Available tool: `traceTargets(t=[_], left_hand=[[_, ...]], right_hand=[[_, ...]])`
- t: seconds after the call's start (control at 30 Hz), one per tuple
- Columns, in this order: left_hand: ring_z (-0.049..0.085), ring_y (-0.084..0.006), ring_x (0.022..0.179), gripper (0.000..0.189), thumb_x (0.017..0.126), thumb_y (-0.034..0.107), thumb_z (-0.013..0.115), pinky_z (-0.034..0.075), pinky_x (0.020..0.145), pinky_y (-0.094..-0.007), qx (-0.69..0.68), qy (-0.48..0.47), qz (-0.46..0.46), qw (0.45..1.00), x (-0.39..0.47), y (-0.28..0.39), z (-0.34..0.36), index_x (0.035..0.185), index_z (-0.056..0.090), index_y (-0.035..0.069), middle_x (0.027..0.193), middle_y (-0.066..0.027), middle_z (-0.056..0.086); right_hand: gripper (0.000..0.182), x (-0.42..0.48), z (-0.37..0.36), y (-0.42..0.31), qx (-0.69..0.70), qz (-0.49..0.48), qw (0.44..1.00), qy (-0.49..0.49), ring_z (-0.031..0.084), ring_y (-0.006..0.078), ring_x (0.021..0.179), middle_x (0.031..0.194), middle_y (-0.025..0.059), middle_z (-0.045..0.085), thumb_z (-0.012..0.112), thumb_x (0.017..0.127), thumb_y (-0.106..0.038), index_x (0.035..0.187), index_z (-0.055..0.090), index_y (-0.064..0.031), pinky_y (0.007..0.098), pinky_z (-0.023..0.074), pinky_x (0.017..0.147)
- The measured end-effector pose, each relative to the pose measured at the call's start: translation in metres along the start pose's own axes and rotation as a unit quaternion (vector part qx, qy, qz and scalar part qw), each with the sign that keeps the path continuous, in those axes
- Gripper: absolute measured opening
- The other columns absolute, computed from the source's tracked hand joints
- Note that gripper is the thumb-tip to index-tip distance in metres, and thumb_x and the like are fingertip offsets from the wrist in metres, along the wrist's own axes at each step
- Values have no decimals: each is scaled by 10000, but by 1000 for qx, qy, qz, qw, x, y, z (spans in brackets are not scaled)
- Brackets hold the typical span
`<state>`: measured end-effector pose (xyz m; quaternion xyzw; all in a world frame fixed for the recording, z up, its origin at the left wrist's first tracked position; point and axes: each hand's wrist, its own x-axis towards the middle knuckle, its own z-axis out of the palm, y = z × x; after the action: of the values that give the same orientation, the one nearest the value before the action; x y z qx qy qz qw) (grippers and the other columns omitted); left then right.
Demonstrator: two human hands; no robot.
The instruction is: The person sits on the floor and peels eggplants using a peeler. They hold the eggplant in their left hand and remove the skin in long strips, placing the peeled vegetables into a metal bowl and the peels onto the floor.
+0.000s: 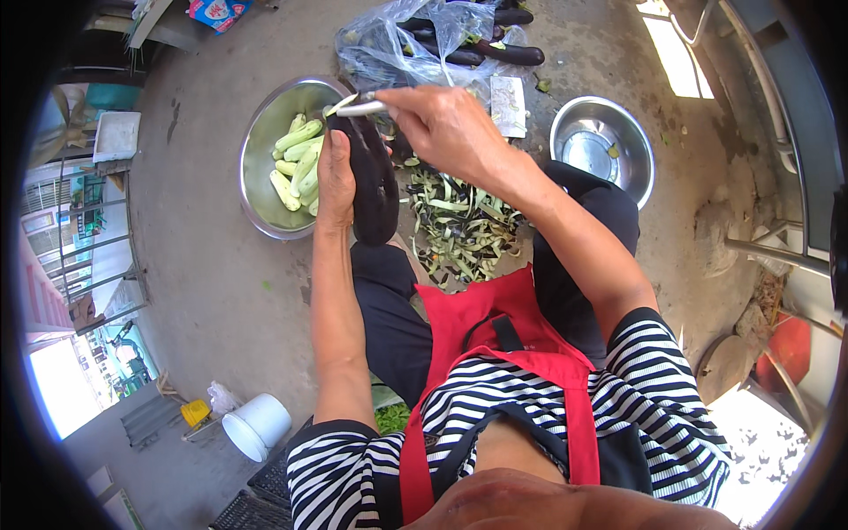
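My left hand [338, 182] holds a dark purple eggplant [376, 189] upright in the picture, with its thumb along the side. My right hand [440, 126] grips a white-handled peeler [361, 108] at the upper end of this eggplant, where a pale strip of flesh shows. Behind my left hand, a large steel bowl [255, 185] contains several peeled, pale green eggplants [305, 165]. Dark and pale peelings [464, 225] lie heaped on the ground between my legs. Beyond my right hand are more unpeeled eggplants [510, 53] in and around a clear plastic bag [384, 56].
A smaller steel bowl [596, 142] with a leaf scrap inside stands at the right. Near the bag lies a pale, dirty flat piece [508, 106]. A white bucket [257, 427] and a yellow container [195, 413] are at lower left, beside black crates [252, 511].
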<state>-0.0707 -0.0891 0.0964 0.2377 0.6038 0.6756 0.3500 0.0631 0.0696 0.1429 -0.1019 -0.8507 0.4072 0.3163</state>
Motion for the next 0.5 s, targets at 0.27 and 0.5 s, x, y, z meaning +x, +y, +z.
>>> traceTargets(t=[0.27,0.5], left_hand=[[661,-207,934,707,1028,654,347,568,812,-330,-170,80,30,982,30,17,-18,1297,543,30,1104,-136,678],[659,-190,798,714,995,680,411,593,728,-350,-228,-43,-61,971,7,7,-15,1296,549,47,1051,-116,674]], right_hand=[[276,-153,27,-5,15,112,955,-274,679,411,750,831,223,688,616,890,-82,1145,716,-51,489,542,659],[288,-21,-3,-6,50,83,995,2,689,425,834,907,255,697,608,913,-116,1167,707,-24,481,552,725]])
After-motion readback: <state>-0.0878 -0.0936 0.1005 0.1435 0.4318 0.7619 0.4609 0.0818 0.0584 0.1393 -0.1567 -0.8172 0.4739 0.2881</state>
